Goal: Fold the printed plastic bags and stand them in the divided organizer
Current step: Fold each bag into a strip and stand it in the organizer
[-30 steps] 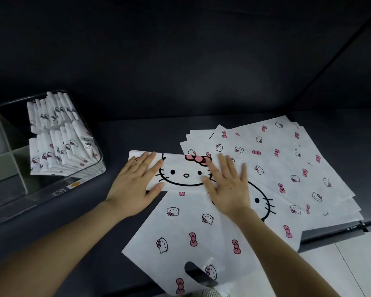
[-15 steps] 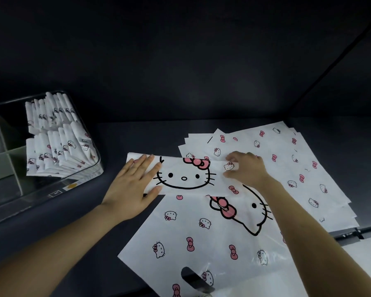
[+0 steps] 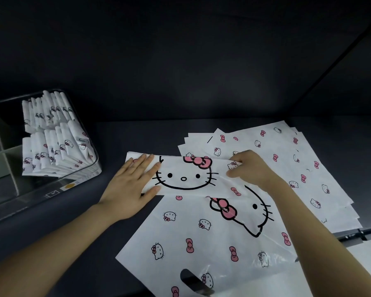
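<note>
A white plastic bag [image 3: 201,239] printed with cat faces and pink bows lies on the dark table, its far edge folded toward me into a flap [image 3: 186,176]. My left hand [image 3: 133,183] presses flat on the flap's left end. My right hand [image 3: 251,168] pinches the flap's right end with curled fingers. The bag's handle cutout [image 3: 191,279] points toward me. At the left stands the clear divided organizer [image 3: 88,170], its right compartment packed with several folded bags [image 3: 54,142] standing on edge.
A stack of flat printed bags [image 3: 298,168] lies fanned out to the right, partly under my right hand. The organizer's left compartments [image 3: 0,151] show grey dividers. A dark wall rises behind. The table's front right edge [image 3: 351,234] meets a white surface.
My right hand went from lying flat on the flap's middle to its right end, where it now pinches the edge. The left hand stayed pressed in place.
</note>
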Demonstrator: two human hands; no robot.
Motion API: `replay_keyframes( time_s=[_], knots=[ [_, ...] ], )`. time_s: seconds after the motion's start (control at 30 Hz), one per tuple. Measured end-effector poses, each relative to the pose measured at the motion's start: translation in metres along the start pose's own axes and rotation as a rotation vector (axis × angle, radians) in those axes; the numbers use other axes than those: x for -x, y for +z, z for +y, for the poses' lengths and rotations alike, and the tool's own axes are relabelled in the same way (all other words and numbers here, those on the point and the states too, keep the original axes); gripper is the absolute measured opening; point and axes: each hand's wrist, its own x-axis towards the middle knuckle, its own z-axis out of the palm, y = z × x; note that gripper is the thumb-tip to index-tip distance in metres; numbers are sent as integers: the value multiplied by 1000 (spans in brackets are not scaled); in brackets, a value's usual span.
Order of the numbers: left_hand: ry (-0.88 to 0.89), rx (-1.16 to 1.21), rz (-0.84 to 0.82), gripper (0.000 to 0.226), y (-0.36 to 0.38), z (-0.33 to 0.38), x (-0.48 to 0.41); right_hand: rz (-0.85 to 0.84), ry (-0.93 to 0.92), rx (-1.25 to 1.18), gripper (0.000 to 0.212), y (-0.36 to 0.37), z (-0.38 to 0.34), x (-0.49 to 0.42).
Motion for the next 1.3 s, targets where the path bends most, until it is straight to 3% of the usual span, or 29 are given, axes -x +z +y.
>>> replay_keyframes(
  time_s=[0.2,0.33,0.43,0.53,0.63,0.67,0.73,0.8,0.83,0.97,1.03,1.1,1.13,1.3],
  knots=[
    [118,26,88,65,-21,0,-8,-47,263,-375,26,-1,5,38],
    [218,372,93,64,-26,32,4,-161,458,-719,17,30,3,59],
    [289,457,1,65,-13,42,18,-261,617,-1023,12,57,-3,69],
    [217,584,56,58,-3,41,27,-343,715,-1194,13,70,-16,82],
    [-11,842,55,50,-5,46,34,-370,663,-1285,13,64,-31,88],
    [-118,956,22,58,-9,48,33,-351,603,-1257,14,60,-36,88],
    [-279,1165,-3,67,-17,49,31,-244,425,-1088,36,56,-38,81],
    [-396,1289,26,38,-27,51,28,-106,231,-837,59,57,-37,76],
    [-433,1323,34,29,-29,51,26,-69,139,-744,60,57,-42,75],
    [-490,1372,67,26,-32,48,24,-84,-173,-463,28,82,-52,59],
    [-512,1371,77,25,-31,48,23,23,-168,-369,6,98,-54,42],
    [-532,1350,90,26,-30,48,21,114,-129,-305,41,110,-53,27],
    [-554,1324,105,26,-31,48,20,142,-110,-257,49,114,-54,21],
    [-704,1194,237,20,-27,45,12,207,-53,35,51,120,-56,7]
  ],
)
